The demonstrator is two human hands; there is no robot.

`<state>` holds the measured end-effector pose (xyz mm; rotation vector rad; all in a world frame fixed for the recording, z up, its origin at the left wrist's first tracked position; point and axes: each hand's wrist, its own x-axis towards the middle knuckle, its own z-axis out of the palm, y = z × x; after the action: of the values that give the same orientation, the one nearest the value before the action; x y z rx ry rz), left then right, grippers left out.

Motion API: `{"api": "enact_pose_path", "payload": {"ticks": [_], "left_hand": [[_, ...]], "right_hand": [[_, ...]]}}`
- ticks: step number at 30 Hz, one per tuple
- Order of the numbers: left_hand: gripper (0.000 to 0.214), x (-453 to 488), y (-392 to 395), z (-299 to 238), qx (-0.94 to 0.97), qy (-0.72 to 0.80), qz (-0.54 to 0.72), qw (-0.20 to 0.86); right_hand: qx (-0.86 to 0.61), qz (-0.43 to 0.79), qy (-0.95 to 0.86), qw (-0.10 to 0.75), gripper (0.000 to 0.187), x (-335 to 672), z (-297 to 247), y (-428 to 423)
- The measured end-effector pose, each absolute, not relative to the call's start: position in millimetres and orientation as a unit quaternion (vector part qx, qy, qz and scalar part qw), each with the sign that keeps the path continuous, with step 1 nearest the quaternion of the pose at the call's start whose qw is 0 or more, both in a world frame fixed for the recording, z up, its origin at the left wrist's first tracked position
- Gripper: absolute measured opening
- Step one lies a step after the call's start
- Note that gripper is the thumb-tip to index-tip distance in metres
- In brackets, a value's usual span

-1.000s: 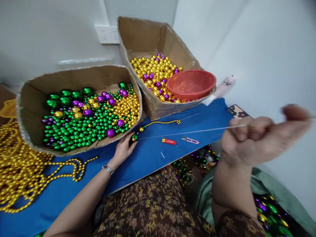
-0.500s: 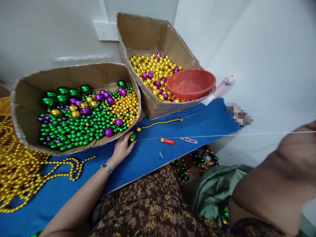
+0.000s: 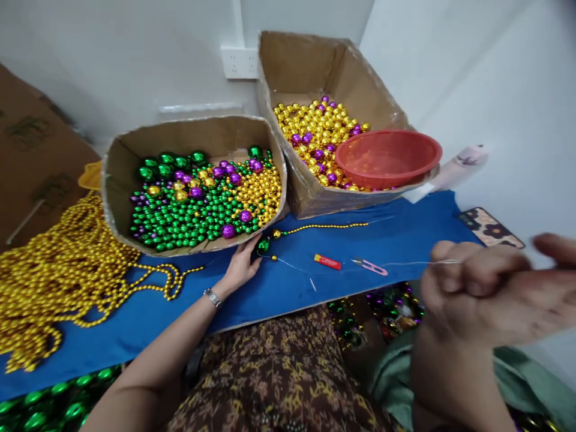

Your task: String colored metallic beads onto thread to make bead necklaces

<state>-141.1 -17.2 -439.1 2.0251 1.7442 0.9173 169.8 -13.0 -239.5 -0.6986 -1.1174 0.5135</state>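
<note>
My left hand (image 3: 242, 265) rests on the table by the near edge of the left box, its fingers closed on a large shiny green bead (image 3: 263, 245). A small gold bead (image 3: 274, 258) sits beside that bead on thin pale thread. From the green bead, a string of small gold beads (image 3: 328, 226) runs to the right, with a larger gold bead (image 3: 276, 233) near its start. My right hand (image 3: 486, 294) is raised at the right, fingers closed on the thread (image 3: 414, 263), which leads left and sags over the table.
A cardboard box (image 3: 108, 198) of green, gold and purple beads stands left of another box (image 3: 306, 201) bearing a red basin (image 3: 387, 177). On the blue cloth (image 3: 279, 300) lie a red lighter (image 3: 327, 261) and pink thread snips (image 3: 371, 267). Gold bead strings (image 3: 67, 264) are heaped left.
The thread was taut and now hangs slack. My right hand has come further into view from the right edge. The camera view has turned left, while my left hand stays at the green bead.
</note>
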Motion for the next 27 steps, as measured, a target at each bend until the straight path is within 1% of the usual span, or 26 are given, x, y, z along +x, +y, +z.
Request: {"api": "enact_pose_path", "payload": {"ticks": [2, 3, 5, 7, 9, 10, 12, 16, 18, 20, 23, 27], "left_hand": [[0.068, -149, -27, -435, 0.710, 0.607, 0.315, 0.168], [0.065, -151, -33, -430, 0.706, 0.609, 0.319, 0.167], [0.053, -155, -46, -416, 0.699, 0.608, 0.342, 0.159], [0.039, -157, -55, -394, 0.695, 0.594, 0.378, 0.145], [0.029, -160, -57, -367, 0.696, 0.576, 0.413, 0.119], [0.024, -163, -55, -354, 0.693, 0.573, 0.426, 0.100], [0.019, -177, -43, -333, 0.677, 0.586, 0.442, 0.053], [0.018, -228, 2, -318, 0.627, 0.652, 0.424, -0.041], [0.019, -257, 28, -322, 0.593, 0.702, 0.386, -0.079], [0.020, -279, 49, -328, 0.590, 0.732, 0.321, -0.115], [0.021, -292, 67, -337, 0.602, 0.735, 0.282, -0.131], [0.021, -287, 72, -344, 0.613, 0.734, 0.258, -0.135]], "right_hand": [[-0.248, 0.238, -0.554, 0.759, 0.017, 153, -254, -8], [-0.234, 0.261, -0.570, 0.743, 0.016, 145, -263, -7], [-0.277, 0.325, -0.599, 0.677, 0.016, 132, -285, -7], [-0.342, 0.348, -0.652, 0.581, 0.019, 122, -306, -9], [-0.365, 0.330, -0.721, 0.489, 0.023, 113, -323, -11], [-0.359, 0.315, -0.750, 0.457, 0.024, 109, -329, -11], [-0.334, 0.288, -0.792, 0.422, 0.026, 103, -337, -12], [-0.318, 0.253, -0.819, 0.406, 0.027, 97, -345, -14], [-0.326, 0.239, -0.818, 0.409, 0.028, 98, -347, -14], [-0.334, 0.226, -0.817, 0.413, 0.028, 100, -350, -15], [-0.337, 0.210, -0.820, 0.413, 0.028, 101, -352, -15], [-0.319, 0.204, -0.826, 0.418, 0.029, 96, -356, -14]]}}
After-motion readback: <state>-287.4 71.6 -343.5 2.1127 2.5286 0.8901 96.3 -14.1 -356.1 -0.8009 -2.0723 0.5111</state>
